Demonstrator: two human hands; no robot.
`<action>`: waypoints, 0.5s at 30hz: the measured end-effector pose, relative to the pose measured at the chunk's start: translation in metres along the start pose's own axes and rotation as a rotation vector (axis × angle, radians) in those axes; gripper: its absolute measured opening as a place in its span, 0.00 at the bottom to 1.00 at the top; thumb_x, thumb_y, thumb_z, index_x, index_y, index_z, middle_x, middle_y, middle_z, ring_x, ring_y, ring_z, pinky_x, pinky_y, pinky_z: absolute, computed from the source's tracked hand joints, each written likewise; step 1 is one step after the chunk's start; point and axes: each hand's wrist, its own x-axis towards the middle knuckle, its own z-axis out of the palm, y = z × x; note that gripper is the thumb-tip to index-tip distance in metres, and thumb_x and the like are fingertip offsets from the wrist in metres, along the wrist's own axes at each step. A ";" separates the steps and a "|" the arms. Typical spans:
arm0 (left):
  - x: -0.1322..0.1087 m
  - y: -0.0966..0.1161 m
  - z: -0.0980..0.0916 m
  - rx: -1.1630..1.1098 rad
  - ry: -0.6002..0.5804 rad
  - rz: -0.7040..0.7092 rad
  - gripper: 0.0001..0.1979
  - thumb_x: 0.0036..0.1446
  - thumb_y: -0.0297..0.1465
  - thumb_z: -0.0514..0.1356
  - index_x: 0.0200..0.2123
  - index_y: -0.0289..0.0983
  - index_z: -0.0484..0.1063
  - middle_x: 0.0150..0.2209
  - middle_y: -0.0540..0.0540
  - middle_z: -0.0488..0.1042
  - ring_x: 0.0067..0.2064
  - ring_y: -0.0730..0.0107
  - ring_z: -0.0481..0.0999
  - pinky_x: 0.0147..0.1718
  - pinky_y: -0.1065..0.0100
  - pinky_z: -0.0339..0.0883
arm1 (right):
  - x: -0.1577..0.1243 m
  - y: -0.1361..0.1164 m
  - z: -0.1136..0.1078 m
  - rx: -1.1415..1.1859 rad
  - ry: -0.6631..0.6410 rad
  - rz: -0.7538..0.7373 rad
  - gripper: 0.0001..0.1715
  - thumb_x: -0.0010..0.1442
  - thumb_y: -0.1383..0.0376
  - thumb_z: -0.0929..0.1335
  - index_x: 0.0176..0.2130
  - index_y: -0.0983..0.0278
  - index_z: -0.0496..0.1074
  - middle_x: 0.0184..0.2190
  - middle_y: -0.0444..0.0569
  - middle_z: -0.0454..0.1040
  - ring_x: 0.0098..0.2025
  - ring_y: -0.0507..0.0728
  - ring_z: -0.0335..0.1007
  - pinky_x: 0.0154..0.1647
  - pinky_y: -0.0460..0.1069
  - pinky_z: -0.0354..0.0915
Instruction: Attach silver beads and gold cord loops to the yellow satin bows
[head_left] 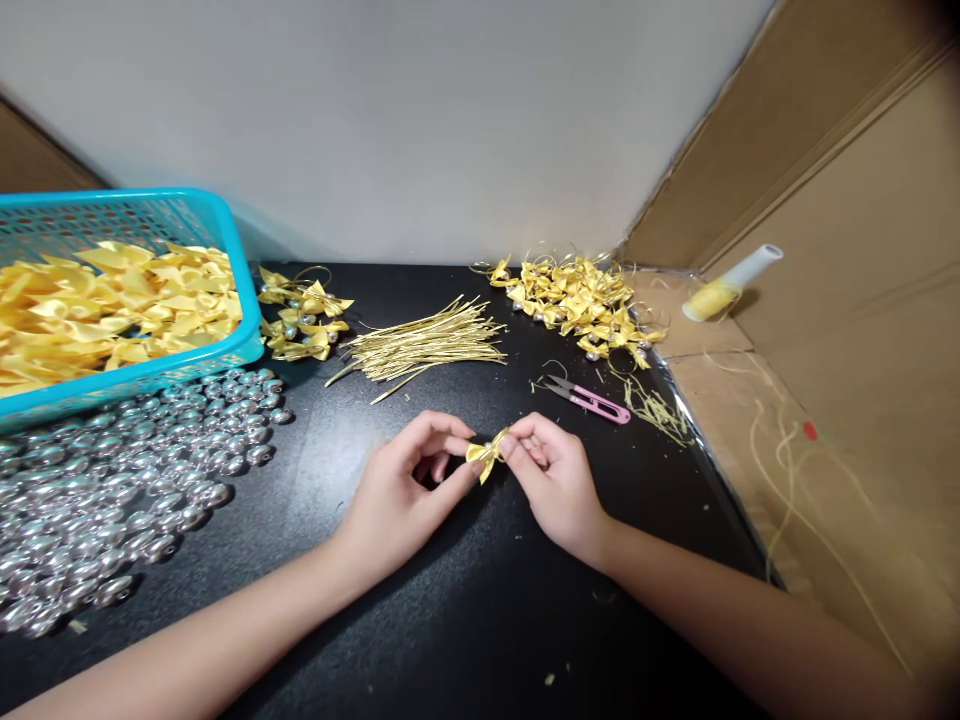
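Between my two hands, over the middle of the black table, is a small yellow ribbon bow (486, 456). My left hand (409, 480) pinches its left side with thumb and forefinger. On the bow's right side, the thumb and fingers of my right hand (553, 478) are closed on it. Something shiny shows at the bow's centre, too small to make out fully. Beyond my hands lies a bundle of gold cords (431, 345). Pink-handled thread snips (589, 398) rest past my right hand, with their blades pointing left.
At left stands a blue basket (244, 290) of yellow bows, with many silver beads (142, 490) spread before it. Bows with beads form a small pile (304, 315) and a larger pile (577, 300). Cord scraps (660, 410) and a thread-wound tube (731, 285) are at right.
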 end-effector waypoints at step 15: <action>0.004 -0.001 -0.009 0.818 0.267 0.788 0.12 0.50 0.24 0.67 0.39 0.37 0.73 0.33 0.51 0.82 0.28 0.68 0.66 0.25 0.66 0.57 | -0.002 -0.016 0.005 0.167 0.066 0.209 0.19 0.55 0.54 0.68 0.24 0.63 0.62 0.18 0.38 0.58 0.22 0.48 0.50 0.23 0.46 0.49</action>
